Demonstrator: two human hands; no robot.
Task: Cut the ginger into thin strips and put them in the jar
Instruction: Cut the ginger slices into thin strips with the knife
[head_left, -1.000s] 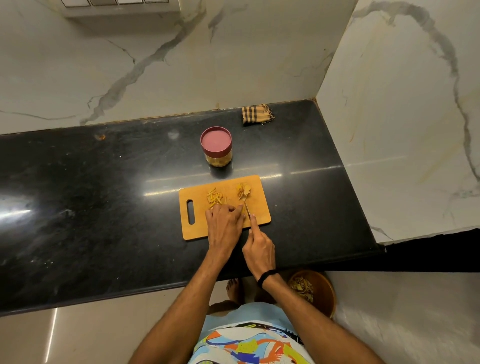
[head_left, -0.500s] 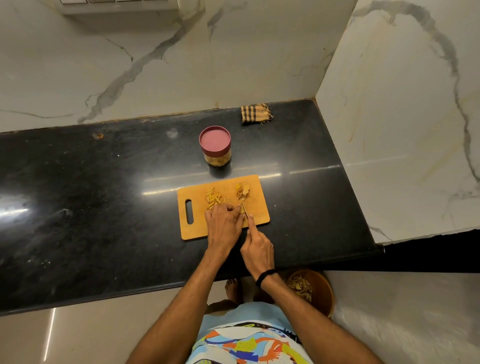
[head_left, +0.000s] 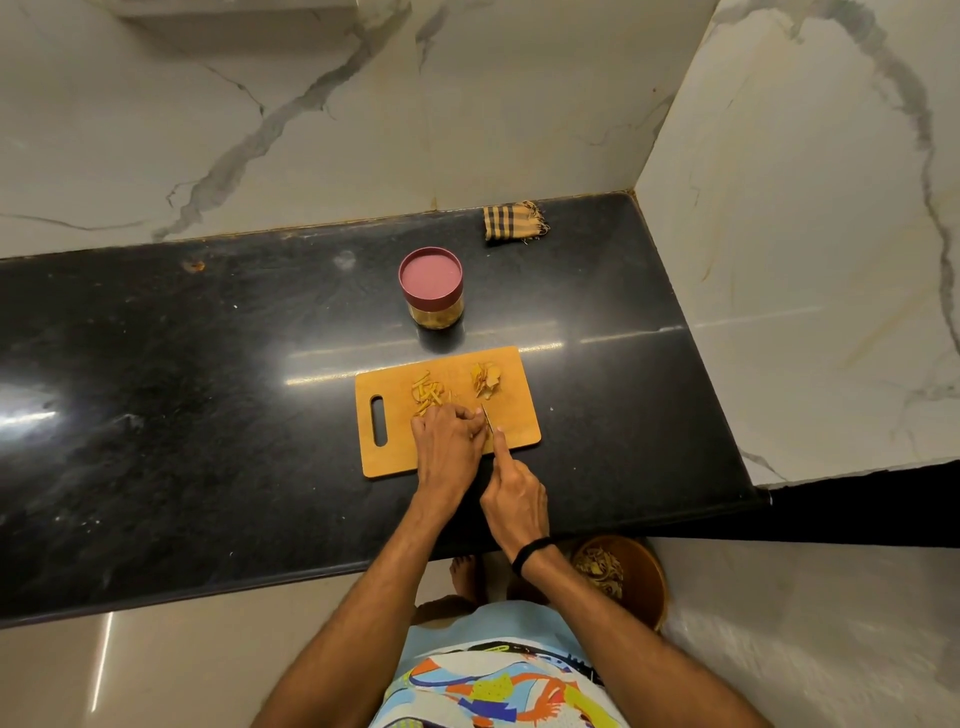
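Jar (head_left: 430, 291), black counter (head_left: 182, 415), perhaps marble walls (head_left: 260, 104)

A home kitchen: a polished black stone worktop (head_left: 156, 389) runs into a corner of marble-veined wall slabs (head_left: 311, 130) that rise at 12 and 2 o'clock. At its centre lies a wooden cutting board (head_left: 514, 421) with cut ginger (head_left: 427, 397) and a small knife (head_left: 486, 417). A red-lidded jar (head_left: 431, 291) stands at 12 o'clock of it, a checked cloth (head_left: 514, 222) at 1 o'clock by the wall. On the glossy tiled floor (head_left: 182, 665) at 5 o'clock sits a brown bin (head_left: 647, 582) of peelings.
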